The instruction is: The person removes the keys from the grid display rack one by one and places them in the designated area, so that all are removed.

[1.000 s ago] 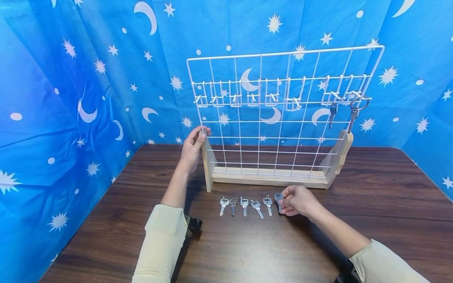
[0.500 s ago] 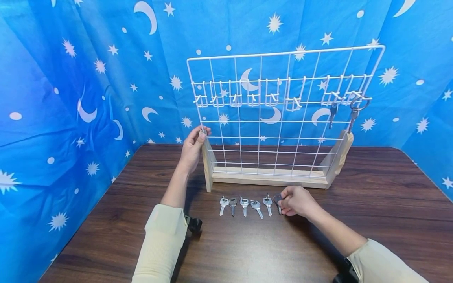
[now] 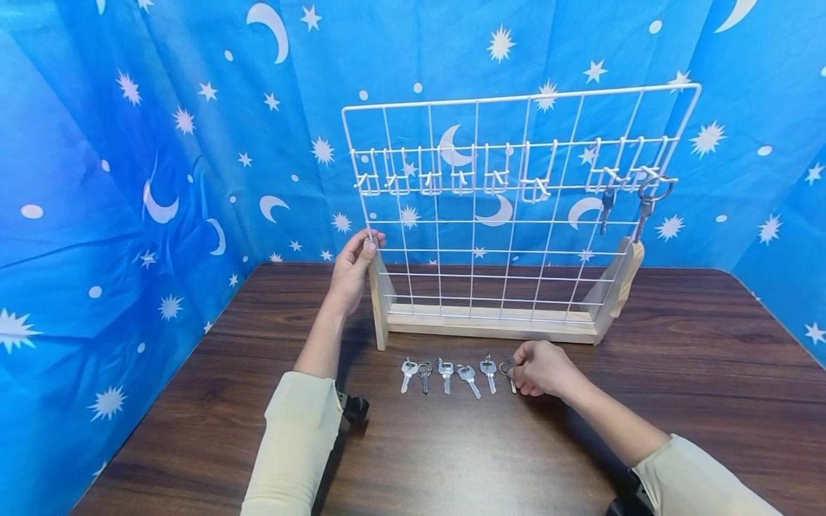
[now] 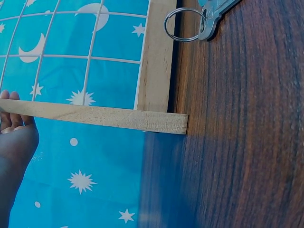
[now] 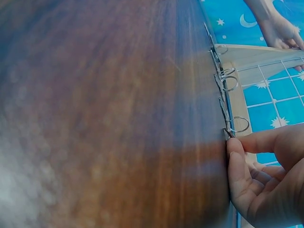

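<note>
My left hand (image 3: 351, 271) grips the upper end of the rack's wooden left side piece (image 3: 378, 308). In the left wrist view, its fingers (image 4: 17, 119) lie behind that wood. At the right end of a row of silver keys, my right hand (image 3: 547, 369) pinches a key (image 3: 513, 384) between thumb and fingertips, low at the tabletop. A ring shows at this key's head, partly covered by the fingers. To its left lie several other keys with rings, among them a broad-headed key (image 3: 488, 375) closest by. The right wrist view shows my right hand (image 5: 266, 166) at the row's near end.
A white wire grid (image 3: 474, 222) stands on a wooden base (image 3: 490, 328) behind the keys. White hooks (image 3: 497, 179) line its upper part. Two keys hang at the right, one on a large ring (image 3: 655, 188). Blue cloth (image 3: 213, 165) surrounds the dark wooden table (image 3: 439, 459).
The key at my right fingertips has turned from showing its broad head to lying slimmer, with its ring visible. My left hand stays on the rack.
</note>
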The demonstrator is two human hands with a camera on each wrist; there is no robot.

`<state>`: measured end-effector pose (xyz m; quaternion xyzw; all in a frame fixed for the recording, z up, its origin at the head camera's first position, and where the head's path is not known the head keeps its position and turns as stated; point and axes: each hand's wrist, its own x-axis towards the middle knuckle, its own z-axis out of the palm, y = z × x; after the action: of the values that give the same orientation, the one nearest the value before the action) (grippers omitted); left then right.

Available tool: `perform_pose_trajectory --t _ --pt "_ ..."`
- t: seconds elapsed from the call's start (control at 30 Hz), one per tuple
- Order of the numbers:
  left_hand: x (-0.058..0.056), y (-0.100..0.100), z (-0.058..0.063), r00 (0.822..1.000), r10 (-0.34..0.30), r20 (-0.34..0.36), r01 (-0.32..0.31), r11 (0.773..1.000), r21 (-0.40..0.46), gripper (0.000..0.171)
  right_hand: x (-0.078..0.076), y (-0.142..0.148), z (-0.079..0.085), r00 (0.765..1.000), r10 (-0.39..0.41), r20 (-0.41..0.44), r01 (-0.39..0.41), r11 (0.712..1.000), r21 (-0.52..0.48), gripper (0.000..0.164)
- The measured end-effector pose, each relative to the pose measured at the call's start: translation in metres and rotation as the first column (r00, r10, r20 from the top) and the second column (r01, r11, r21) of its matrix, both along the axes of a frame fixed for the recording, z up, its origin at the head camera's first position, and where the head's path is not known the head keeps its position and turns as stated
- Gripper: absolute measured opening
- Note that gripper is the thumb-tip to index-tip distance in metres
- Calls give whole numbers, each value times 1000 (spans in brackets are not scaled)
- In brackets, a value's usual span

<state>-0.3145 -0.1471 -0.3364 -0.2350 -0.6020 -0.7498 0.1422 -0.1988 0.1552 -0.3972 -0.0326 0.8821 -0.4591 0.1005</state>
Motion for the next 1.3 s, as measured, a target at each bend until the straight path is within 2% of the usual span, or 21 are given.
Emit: perform_pose_trajectory --t 0.4,0.67,1.3 --pt "0 1 2 1000 2 19 -1 1000 -12 29 -3 -1 -1 1000 -20 4 19 999 48 8" --pt "0 0 1 1000 -4 4 4 1000 -8 19 -3 -2 -2 1000 -30 3 30 998 46 9" --pt "1 1 1 1000 2 12 -2 1000 -9 20 -4 -2 -3 998 -50 22 50 998 37 20"
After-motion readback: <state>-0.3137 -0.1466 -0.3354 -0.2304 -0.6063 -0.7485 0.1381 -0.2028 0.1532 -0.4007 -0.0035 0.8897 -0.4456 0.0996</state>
